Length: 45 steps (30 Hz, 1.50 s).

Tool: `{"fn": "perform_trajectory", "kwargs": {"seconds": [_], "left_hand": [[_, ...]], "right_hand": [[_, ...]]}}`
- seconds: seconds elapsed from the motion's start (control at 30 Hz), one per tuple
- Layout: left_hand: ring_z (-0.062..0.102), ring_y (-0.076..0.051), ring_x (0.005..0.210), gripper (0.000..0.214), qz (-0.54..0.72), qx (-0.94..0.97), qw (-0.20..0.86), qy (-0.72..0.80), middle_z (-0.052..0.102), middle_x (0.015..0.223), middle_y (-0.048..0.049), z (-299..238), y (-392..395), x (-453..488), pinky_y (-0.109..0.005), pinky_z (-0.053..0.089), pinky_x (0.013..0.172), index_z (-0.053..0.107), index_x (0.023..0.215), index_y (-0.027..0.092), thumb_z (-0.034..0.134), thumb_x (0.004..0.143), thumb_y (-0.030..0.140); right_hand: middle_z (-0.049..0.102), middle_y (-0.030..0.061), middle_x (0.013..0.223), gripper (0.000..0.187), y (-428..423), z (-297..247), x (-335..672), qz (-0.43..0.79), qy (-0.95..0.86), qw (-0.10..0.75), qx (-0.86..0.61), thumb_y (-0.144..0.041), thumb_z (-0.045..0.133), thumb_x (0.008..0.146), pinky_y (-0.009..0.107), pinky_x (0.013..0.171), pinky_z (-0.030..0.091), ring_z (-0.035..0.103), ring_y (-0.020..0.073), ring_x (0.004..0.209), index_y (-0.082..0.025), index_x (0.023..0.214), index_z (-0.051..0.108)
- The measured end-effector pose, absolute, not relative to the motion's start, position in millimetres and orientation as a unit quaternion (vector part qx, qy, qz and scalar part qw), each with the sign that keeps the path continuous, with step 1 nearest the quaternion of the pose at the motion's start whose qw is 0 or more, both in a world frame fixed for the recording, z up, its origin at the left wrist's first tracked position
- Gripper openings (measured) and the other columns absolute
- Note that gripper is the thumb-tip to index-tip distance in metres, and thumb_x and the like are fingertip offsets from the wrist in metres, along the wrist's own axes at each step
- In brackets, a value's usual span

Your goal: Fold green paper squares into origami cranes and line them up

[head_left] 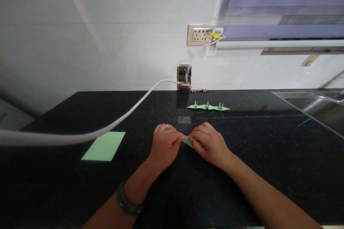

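As our left hand (165, 144) and right hand (211, 144) both pinch the paper (187, 142) near the cranes (207, 106), we should keep its edges aligned.

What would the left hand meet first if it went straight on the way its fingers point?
The left hand points rightward at the folded green paper it pinches; directly beyond that, it seems, the right hand.

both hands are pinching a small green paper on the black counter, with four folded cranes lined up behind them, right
Not quite. The head view shows three folded cranes in the row, not four. The rest holds: the left hand and the right hand pinch a small green paper on the black counter, with the cranes lined up behind them.
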<state>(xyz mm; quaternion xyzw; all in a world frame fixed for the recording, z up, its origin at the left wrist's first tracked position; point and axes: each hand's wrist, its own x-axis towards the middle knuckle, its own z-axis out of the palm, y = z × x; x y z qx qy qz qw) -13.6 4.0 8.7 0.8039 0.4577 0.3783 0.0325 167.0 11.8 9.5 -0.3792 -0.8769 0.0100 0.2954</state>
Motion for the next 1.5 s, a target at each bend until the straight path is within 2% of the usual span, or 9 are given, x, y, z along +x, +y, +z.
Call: {"fn": "perform_trajectory", "kwargs": {"seconds": [0.33, 0.43, 0.5, 0.6, 0.83, 1.0, 1.17, 1.3, 1.5], "left_hand": [[0.053, -0.016, 0.073, 0.018, 0.438, 0.745, 0.019, 0.502, 0.064, 0.068, -0.0021, 8, 14, -27, -0.034, 0.04, 0.074, 0.064, 0.07, 0.018, 0.05, 0.078, 0.026], [0.052, -0.016, 0.073, 0.017, 0.426, 0.766, 0.031, 0.481, 0.063, 0.068, -0.0022, 9, 11, -23, -0.034, 0.04, 0.073, 0.063, 0.07, 0.018, 0.049, 0.079, 0.025], [0.052, -0.016, 0.074, 0.017, 0.409, 0.794, 0.047, 0.446, 0.063, 0.067, -0.0016, 10, 8, -18, -0.034, 0.039, 0.075, 0.062, 0.07, 0.018, 0.049, 0.079, 0.024], [0.051, -0.016, 0.074, 0.016, 0.405, 0.807, 0.068, 0.425, 0.062, 0.067, -0.0014, 10, 3, -12, -0.034, 0.039, 0.076, 0.062, 0.07, 0.018, 0.049, 0.079, 0.024], [0.051, -0.015, 0.068, 0.014, 0.418, 0.807, 0.102, 0.405, 0.061, 0.064, -0.0015, 10, 0, -10, -0.032, 0.04, 0.071, 0.061, 0.068, 0.018, 0.053, 0.077, 0.026], [0.053, -0.015, 0.071, 0.016, 0.483, 0.711, 0.117, 0.498, 0.06, 0.069, -0.0027, 12, 4, -19, -0.03, 0.041, 0.069, 0.06, 0.069, 0.017, 0.053, 0.077, 0.028], [0.057, -0.015, 0.077, 0.037, 0.551, 0.596, 0.363, 0.459, 0.063, 0.087, -0.0053, 9, 5, -17, -0.026, 0.043, 0.069, 0.055, 0.105, 0.017, 0.059, 0.071, 0.032], [0.053, -0.012, 0.058, 0.022, 0.498, 0.566, 0.449, 0.48, 0.061, 0.065, -0.0018, 7, 3, -13, -0.023, 0.041, 0.056, 0.065, 0.073, 0.014, 0.059, 0.07, 0.035], [0.051, -0.01, 0.053, 0.023, 0.612, 0.433, 0.419, 0.512, 0.059, 0.06, 0.0013, 8, 14, -23, -0.022, 0.039, 0.051, 0.062, 0.071, 0.014, 0.061, 0.068, 0.037]], "right_hand": [[0.06, 0.006, 0.08, 0.012, 25, 10, 185, -0.028, -0.826, 0.351, -0.441, -0.02, 0.048, 0.078, 0.035, 0.074, 0.04, 0.05, 0.0187, 0.079, -0.017, 0.078, 0.06], [0.057, 0.0102, 0.095, 0.023, 21, 12, 181, -0.046, -0.803, 0.395, -0.444, -0.023, 0.051, 0.077, 0.039, 0.082, 0.038, 0.048, 0.0226, 0.092, -0.014, 0.097, 0.057], [0.056, 0.0111, 0.103, 0.033, 16, 13, 174, -0.019, -0.839, 0.368, -0.401, -0.027, 0.053, 0.076, 0.039, 0.082, 0.038, 0.046, 0.0232, 0.095, -0.014, 0.107, 0.053], [0.059, 0.0069, 0.086, 0.017, 9, 10, 165, 0.029, -0.884, 0.322, -0.337, -0.019, 0.044, 0.082, 0.035, 0.08, 0.039, 0.049, 0.0188, 0.084, -0.016, 0.091, 0.058], [0.058, 0.0063, 0.075, 0.016, 7, 7, 161, 0.051, -0.889, 0.322, -0.321, -0.018, 0.042, 0.082, 0.034, 0.072, 0.04, 0.049, 0.0171, 0.075, -0.015, 0.081, 0.057], [0.057, 0.0048, 0.073, 0.014, 8, 9, 164, 0.067, -0.848, 0.379, -0.365, -0.018, 0.043, 0.082, 0.034, 0.072, 0.04, 0.05, 0.0165, 0.073, -0.017, 0.077, 0.056], [0.056, 0.0036, 0.071, 0.013, 2, 6, 157, 0.133, -0.789, 0.452, -0.394, -0.02, 0.043, 0.083, 0.031, 0.066, 0.041, 0.051, 0.0156, 0.07, -0.019, 0.076, 0.054], [0.057, 0.0027, 0.07, 0.014, 0, 3, 154, 0.171, -0.802, 0.431, -0.376, -0.02, 0.044, 0.082, 0.03, 0.066, 0.041, 0.051, 0.0146, 0.068, -0.018, 0.076, 0.056], [0.053, 0.0019, 0.064, 0.018, 10, -2, 160, 0.154, -0.764, 0.44, -0.447, -0.024, 0.047, 0.081, 0.028, 0.062, 0.039, 0.049, 0.0142, 0.064, -0.017, 0.067, 0.055]]}}
